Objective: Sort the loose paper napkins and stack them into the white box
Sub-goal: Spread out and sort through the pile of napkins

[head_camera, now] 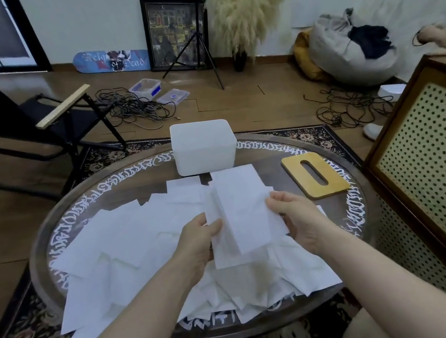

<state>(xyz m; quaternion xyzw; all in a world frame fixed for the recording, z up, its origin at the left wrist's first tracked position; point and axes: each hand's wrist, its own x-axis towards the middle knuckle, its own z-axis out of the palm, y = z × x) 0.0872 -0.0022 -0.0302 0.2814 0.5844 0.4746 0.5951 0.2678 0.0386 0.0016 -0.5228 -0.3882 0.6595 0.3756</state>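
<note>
At the far left a black folding chair [42, 121] with a pale wooden armrest stands on the wood floor, with a tangle of dark cables [133, 107] and two clear plastic tubs [145, 87] beyond it. In the near middle sits the round surface [350, 224] — a dark wooden rim and white lettering around its edge. Loose paper napkins [117, 244] lie spread over most of it, overlapping one another from the left edge across to the near right side, some hanging past the near rim. The left hand [198, 240] holds the left edge of a small stack of napkins [241, 209], thumb on top and fingers curled beneath; the stack is lifted above the loose pile and tilts away toward the far side. The right hand [296, 215] grips the same stack along its right edge, fingers wrapped round it. Just beyond the stack, at the far edge of the surface, stands the white box [203, 145], its top open — whether anything lies inside cannot be told. To the right of the hands a yellow wooden lid [315, 176] with a long slot lies flat on the surface, apart from the box. Farther right stands a wooden cabinet [429, 153] with a perforated front.
</note>
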